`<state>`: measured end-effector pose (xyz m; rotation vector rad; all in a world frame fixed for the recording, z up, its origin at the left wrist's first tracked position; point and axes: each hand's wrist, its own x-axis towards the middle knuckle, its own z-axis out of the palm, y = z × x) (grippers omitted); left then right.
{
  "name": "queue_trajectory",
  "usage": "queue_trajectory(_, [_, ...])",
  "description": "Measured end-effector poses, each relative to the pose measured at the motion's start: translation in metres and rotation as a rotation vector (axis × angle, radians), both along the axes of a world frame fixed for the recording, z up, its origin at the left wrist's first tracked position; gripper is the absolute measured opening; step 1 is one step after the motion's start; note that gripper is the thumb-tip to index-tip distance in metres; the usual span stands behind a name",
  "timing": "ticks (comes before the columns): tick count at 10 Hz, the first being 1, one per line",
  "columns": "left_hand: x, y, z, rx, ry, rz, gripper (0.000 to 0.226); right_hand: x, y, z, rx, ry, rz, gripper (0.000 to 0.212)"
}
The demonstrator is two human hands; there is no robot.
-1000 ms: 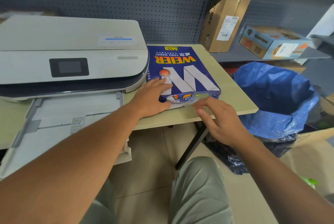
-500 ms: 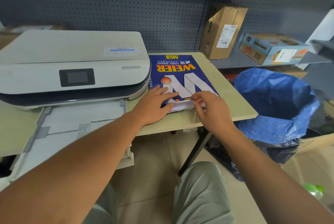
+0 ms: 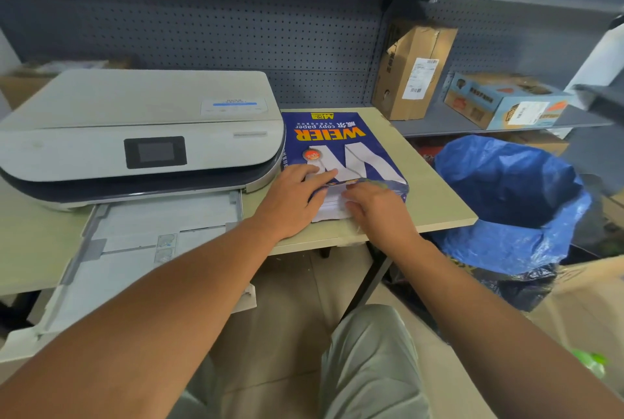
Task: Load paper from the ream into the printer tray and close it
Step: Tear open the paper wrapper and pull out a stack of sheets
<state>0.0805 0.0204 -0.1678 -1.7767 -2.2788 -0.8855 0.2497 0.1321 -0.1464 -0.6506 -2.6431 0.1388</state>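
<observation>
**Hands at the torn end of the ream**

Both hands work mid-frame: the left hand [image 3: 292,202] lies flat, fingers spread, on the blue ream [image 3: 341,155], and the right hand [image 3: 378,212] has its fingers curled around the white sheets at the wrapper's open end. Lower left, the printer tray [image 3: 141,249] stands pulled out over the counter [image 3: 435,195] edge. Behind it sits the printer [image 3: 141,135].

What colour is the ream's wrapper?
Dark blue, with yellow lettering and a large white W; the ream wrapper shows best in the head view.
</observation>
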Motion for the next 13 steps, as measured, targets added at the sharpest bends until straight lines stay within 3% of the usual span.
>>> queue_trajectory(2, [0.003,0.001,-0.002,-0.025,0.108,-0.014,0.053,-0.014,0.007,0.009,0.019,-0.173,-0.09,0.025])
queue_trajectory(3, [0.001,0.002,-0.005,0.01,0.098,-0.009,0.057,0.001,0.002,0.012,0.04,-0.151,-0.043,0.024])
queue_trajectory(5, [-0.001,0.002,-0.007,-0.002,0.088,0.02,0.06,-0.03,0.019,0.014,-0.209,-0.331,-0.238,0.035])
queue_trajectory(6, [0.0,0.001,-0.006,-0.001,0.084,0.048,0.059,-0.017,0.012,0.017,-0.03,-0.185,-0.096,0.024])
queue_trajectory(8, [0.002,0.001,-0.005,-0.001,0.056,0.066,0.056,-0.007,0.017,0.023,-0.068,-0.097,-0.028,0.024])
queue_trajectory(10, [0.001,0.002,-0.006,0.006,0.045,0.076,0.056,-0.003,0.019,0.026,-0.08,-0.083,0.007,0.023])
queue_trajectory(12, [0.001,0.003,-0.007,-0.004,0.046,0.077,0.058,-0.012,0.024,0.018,-0.027,-0.199,-0.003,0.015])
queue_trajectory(13, [0.002,0.002,-0.006,-0.002,0.047,0.077,0.058,-0.008,0.019,0.022,-0.037,-0.151,-0.011,0.019])
